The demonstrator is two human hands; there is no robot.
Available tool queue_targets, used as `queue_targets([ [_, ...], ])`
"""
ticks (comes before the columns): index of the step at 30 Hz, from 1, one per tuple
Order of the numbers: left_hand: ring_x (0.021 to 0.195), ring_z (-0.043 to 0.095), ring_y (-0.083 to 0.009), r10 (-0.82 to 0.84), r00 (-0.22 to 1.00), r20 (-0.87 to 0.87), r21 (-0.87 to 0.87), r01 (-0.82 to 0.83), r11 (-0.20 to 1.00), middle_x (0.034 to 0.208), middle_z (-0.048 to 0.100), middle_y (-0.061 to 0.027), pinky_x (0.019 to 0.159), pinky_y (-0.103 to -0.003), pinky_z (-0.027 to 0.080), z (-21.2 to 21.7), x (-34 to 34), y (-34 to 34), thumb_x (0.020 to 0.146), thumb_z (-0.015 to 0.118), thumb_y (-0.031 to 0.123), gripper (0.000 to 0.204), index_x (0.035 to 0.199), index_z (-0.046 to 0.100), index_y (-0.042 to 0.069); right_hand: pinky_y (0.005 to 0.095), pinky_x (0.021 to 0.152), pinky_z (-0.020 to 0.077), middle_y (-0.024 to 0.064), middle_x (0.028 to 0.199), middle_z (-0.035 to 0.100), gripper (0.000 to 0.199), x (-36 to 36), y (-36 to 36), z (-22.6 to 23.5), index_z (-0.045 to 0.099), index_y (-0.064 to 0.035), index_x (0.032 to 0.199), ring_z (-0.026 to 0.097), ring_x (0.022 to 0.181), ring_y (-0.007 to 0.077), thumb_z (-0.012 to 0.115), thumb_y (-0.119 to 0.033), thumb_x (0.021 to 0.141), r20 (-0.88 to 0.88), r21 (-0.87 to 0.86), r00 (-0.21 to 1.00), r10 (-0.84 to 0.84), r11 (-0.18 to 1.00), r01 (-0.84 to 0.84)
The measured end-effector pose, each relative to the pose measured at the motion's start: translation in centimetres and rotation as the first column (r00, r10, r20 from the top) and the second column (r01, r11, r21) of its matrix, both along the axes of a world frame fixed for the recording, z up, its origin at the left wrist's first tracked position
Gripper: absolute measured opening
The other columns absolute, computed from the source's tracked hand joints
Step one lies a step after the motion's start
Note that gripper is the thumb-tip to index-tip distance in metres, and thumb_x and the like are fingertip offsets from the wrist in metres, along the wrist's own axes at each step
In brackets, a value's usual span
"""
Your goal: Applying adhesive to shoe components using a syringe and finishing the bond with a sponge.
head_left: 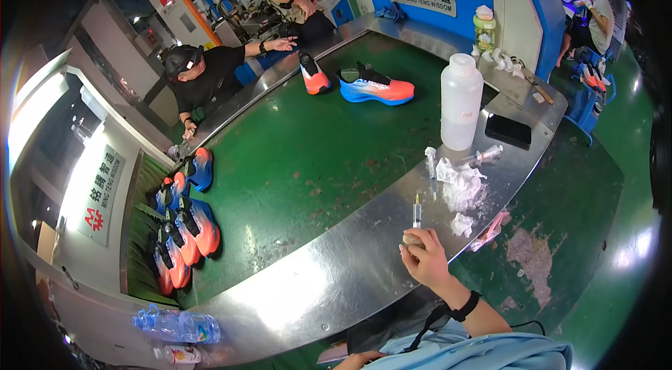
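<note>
My right hand (425,261), with a black band on the wrist, is closed around the lower end of a small syringe (417,216). The syringe stands nearly upright over the metal table edge, its thin yellowish tip pointing away from me. Just beyond it lie crumpled white tissues (462,184) and two more syringes: one clear syringe (488,154) near the bottle and another syringe (431,163) beside the tissues. Only a sliver of my left hand (360,359) shows low by my lap; its fingers are hidden.
A green conveyor belt (294,181) carries a red-blue running shoe (378,88), a second shoe (314,74) and several shoes at left. A white plastic bottle (460,104) and black phone (508,130) stand right. A co-worker (210,79) reaches over the far edge. Water bottles (178,326) lie lower left.
</note>
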State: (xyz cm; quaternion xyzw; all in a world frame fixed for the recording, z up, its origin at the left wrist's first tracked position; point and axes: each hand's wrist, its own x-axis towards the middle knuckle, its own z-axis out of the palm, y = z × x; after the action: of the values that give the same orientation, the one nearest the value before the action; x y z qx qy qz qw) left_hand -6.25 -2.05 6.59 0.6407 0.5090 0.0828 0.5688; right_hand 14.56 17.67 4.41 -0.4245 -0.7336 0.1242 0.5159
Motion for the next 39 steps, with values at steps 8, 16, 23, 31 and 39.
queue_targets([
  [8, 0.086, 0.065, -0.0250, 0.042, 0.999, 0.022, -0.031, -0.041, 0.999, 0.094, 0.067, -0.0161, 0.077, -0.034, 0.049, -0.5, -0.2, -1.0, 0.086, 0.053, 0.017, 0.025, 0.106, 0.065, 0.006, 0.0339, 0.069, 0.0496, 0.0074, 0.101, 0.059, 0.014, -0.1, 0.1, -0.1, 0.058, 0.0004, 0.063, 0.057, 0.086, 0.0275, 0.069, -0.005, 0.072, 0.010, -0.011, 1.000, -0.009, 1.000, 0.009],
  [16, 0.088, 0.064, -0.0244, 0.071, 0.996, 0.049, -0.059, -0.068, 0.996, 0.096, 0.067, -0.0159, 0.079, -0.033, 0.049, -1.1, -0.2, -1.4, 0.087, 0.053, 0.017, 0.026, 0.108, 0.064, 0.006, 0.0341, 0.068, 0.0494, 0.0068, 0.101, 0.059, 0.014, -0.2, 0.0, 0.0, 0.058, 0.0005, 0.064, 0.056, 0.085, 0.0276, 0.069, -0.005, 0.072, 0.011, 0.003, 1.000, -0.019, 1.000, 0.019],
  [23, 0.090, 0.064, -0.0238, 0.108, 0.991, 0.082, -0.087, -0.101, 0.991, 0.098, 0.067, -0.0157, 0.080, -0.033, 0.048, -2.0, 0.0, -1.7, 0.087, 0.053, 0.017, 0.027, 0.109, 0.064, 0.006, 0.0347, 0.068, 0.0496, 0.0067, 0.101, 0.059, 0.013, -0.2, 0.1, -0.2, 0.060, 0.0004, 0.065, 0.057, 0.085, 0.0278, 0.068, -0.005, 0.072, 0.029, -0.013, 0.999, -0.022, 1.000, 0.022],
  [31, 0.092, 0.063, -0.0233, 0.165, 0.978, 0.130, -0.131, -0.148, 0.980, 0.100, 0.066, -0.0155, 0.082, -0.032, 0.048, -3.0, 0.8, -2.4, 0.087, 0.053, 0.017, 0.027, 0.110, 0.063, 0.006, 0.0336, 0.067, 0.0499, 0.0061, 0.101, 0.059, 0.013, -0.3, 0.0, -0.1, 0.060, -0.0002, 0.065, 0.057, 0.084, 0.0273, 0.068, -0.006, 0.072, 0.036, -0.004, 0.999, -0.007, 1.000, 0.007],
  [39, 0.093, 0.063, -0.0230, 0.227, 0.959, 0.173, -0.200, -0.191, 0.961, 0.101, 0.066, -0.0152, 0.083, -0.032, 0.047, -3.2, 1.4, -2.6, 0.087, 0.053, 0.016, 0.028, 0.110, 0.063, 0.006, 0.0341, 0.067, 0.0502, 0.0063, 0.101, 0.060, 0.013, -0.4, 0.1, -0.2, 0.060, -0.0007, 0.063, 0.057, 0.084, 0.0277, 0.068, -0.006, 0.072, 0.049, 0.026, 0.999, 0.002, 1.000, -0.003],
])
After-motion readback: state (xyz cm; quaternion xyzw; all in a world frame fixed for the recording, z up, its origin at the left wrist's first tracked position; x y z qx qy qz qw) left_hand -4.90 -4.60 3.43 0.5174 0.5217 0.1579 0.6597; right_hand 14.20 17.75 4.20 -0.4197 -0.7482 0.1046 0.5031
